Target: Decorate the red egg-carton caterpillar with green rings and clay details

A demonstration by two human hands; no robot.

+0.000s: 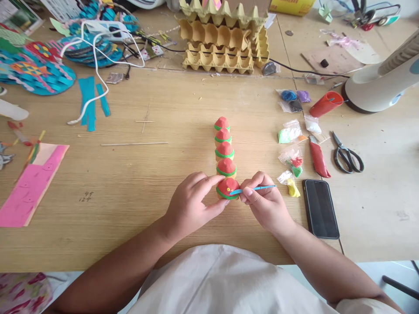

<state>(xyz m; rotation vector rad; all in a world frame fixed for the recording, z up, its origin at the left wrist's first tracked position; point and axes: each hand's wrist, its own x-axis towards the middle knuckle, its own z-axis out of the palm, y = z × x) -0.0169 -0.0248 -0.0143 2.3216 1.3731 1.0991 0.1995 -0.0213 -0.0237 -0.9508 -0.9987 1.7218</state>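
Observation:
A strip of egg carton cups (226, 167), each topped with red clay and ringed by a green band, runs away from me along the table. My left hand (193, 203) grips the nearest cup between thumb and forefinger. That cup's red top carries a small yellow ring of clay. In my right hand (266, 203) is a blue clay modelling tool (258, 188), pinched between thumb and fingers. Its flat tip lies against the red top, just beside the yellow ring.
Right of my hands are a phone (321, 209), scissors (347, 155), a red utility knife (319, 158), bags of coloured clay (290, 131) and a red cup (325, 104). Egg cartons (218, 59) stand at the back. Pink card (32, 187) and blue strips (87, 104) lie left.

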